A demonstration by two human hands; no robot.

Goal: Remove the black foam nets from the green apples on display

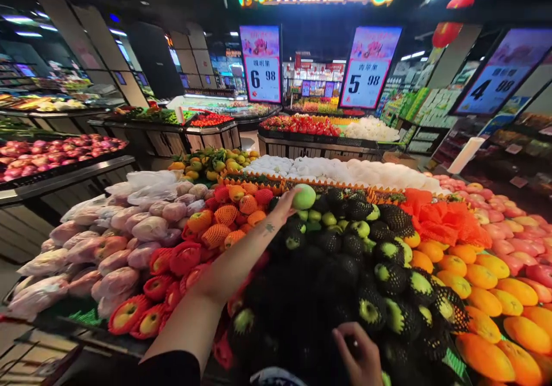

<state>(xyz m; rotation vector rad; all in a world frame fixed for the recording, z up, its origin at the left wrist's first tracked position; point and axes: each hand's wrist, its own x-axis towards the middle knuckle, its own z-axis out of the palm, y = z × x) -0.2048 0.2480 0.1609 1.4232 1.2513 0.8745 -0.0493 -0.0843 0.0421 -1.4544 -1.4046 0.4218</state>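
My left hand point(292, 203), at the end of an outstretched arm, is closed on a green apple point(304, 197) above the far part of the green apple pile. Most apples there, like this one point(389, 250), sit in black foam nets; a few near the raised apple are bare. Low in the view, my right hand point(360, 352) hovers over the near side of the pile. Its fingers are loosely curled with a gap by the thumb, and nothing shows in them. A dark shadow hides much of the pile's near middle.
To the left lie red-netted apples point(185, 258), orange-netted fruit point(226, 215) and plastic-wrapped fruit point(149, 229). Oranges point(483, 276) and orange-red netting point(440, 217) are at the right. White-wrapped fruit point(319, 168) lines the back, below hanging price screens point(264, 64).
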